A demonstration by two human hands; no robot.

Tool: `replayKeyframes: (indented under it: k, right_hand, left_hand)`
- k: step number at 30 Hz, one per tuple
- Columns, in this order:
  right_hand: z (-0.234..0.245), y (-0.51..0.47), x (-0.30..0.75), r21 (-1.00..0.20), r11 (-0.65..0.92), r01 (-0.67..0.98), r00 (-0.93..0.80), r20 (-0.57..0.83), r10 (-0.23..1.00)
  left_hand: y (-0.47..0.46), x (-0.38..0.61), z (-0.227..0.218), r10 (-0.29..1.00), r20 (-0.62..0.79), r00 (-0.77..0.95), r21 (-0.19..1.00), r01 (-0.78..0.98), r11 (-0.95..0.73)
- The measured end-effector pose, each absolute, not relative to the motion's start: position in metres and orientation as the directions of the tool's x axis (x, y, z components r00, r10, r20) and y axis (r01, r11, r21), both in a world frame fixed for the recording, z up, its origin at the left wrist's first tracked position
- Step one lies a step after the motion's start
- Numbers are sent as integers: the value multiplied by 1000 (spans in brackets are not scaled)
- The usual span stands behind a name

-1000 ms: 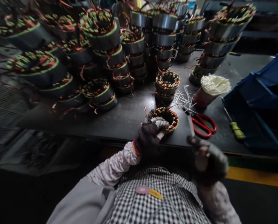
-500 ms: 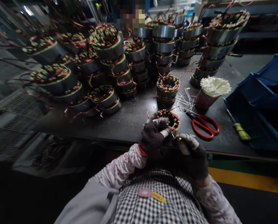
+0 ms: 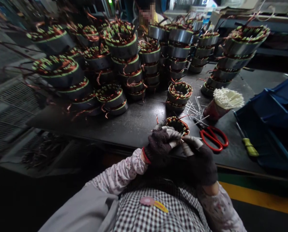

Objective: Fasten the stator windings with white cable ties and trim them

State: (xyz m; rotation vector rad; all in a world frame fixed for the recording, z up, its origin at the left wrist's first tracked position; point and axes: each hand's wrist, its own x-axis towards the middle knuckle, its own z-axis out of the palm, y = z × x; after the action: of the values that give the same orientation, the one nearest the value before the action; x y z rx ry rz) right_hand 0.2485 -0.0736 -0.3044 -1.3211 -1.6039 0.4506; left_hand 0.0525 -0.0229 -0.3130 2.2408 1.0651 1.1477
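A wire-wound motor stator [image 3: 185, 129] with orange-red coils lies at the table's near edge. My left hand [image 3: 162, 141], in a dark glove with taped fingertips, is closed on its near left rim. Close beside it, my right hand [image 3: 198, 158] is pinched at the same rim, fingertips nearly meeting the left ones. A thin white cable tie [image 3: 182, 140] shows faintly between the fingertips; most of it is hidden. Red-handled scissors [image 3: 214, 138] lie just right of the stator, with loose white ties [image 3: 194, 108] behind them.
Two stacked stators [image 3: 179, 96] stand behind the work. Taller stator stacks [image 3: 121, 48] line the left and back, another stack [image 3: 239, 53] the right. A cup of white ties [image 3: 215, 109], a green-handled screwdriver [image 3: 250, 147] and blue bins [image 3: 262, 119] are at right. A person [image 3: 147, 14] is beyond.
My right hand has moved in to the left hand at the stator's rim; the fingertips were apart before. The view has shifted slightly, so the table things appear a little lower and mostly further right.
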Motion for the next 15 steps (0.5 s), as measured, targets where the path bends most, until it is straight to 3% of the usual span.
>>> replayKeyframes:
  k: [4, 8, 12, 15]
  right_hand:
    - [-289, -78, 250, -573, 545, 611, -75, 644, 761]
    - [-273, -87, 250, -628, 585, 514, -12, 676, 736]
    - [-294, -92, 255, -859, 411, 304, 118, 462, 879]
    - [-311, -100, 257, -923, 233, 307, 106, 276, 955]
  left_hand:
    - [-22, 51, -313, 752, 554, 357, 642, 391, -660]
    - [-22, 51, -311, 758, 533, 376, 654, 384, -651]
    - [-21, 49, -308, 786, 487, 380, 649, 445, -617]
    - [-20, 48, -308, 785, 479, 393, 633, 465, -619]
